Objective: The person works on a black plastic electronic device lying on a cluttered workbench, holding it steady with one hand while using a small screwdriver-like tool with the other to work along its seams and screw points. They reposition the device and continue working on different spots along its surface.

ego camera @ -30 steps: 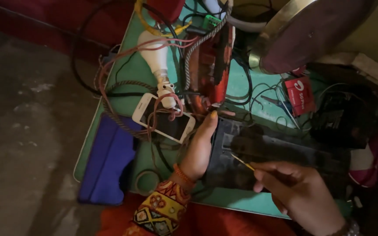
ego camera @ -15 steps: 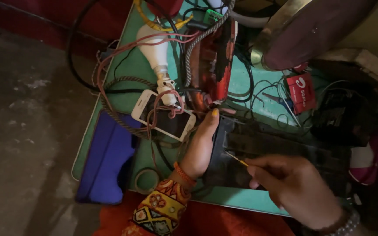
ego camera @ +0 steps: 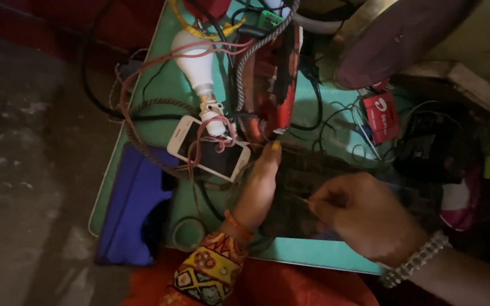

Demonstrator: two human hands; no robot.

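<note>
Pinching thin tool (ego camera: 301,199): right fingers (ego camera: 327,205) | left hand (ego camera: 259,184) flat on dark device (ego camera: 313,175)

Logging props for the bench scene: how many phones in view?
1. A white phone lies screen-up on the green mat, just below the white bulb, red wires across it. Clutter at right may hide others.

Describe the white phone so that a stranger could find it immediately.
Start at the green mat covering the table. Just above the left hand lies the white phone, dark screen up, beneath a white bulb. Pink wires cross only it.
</note>
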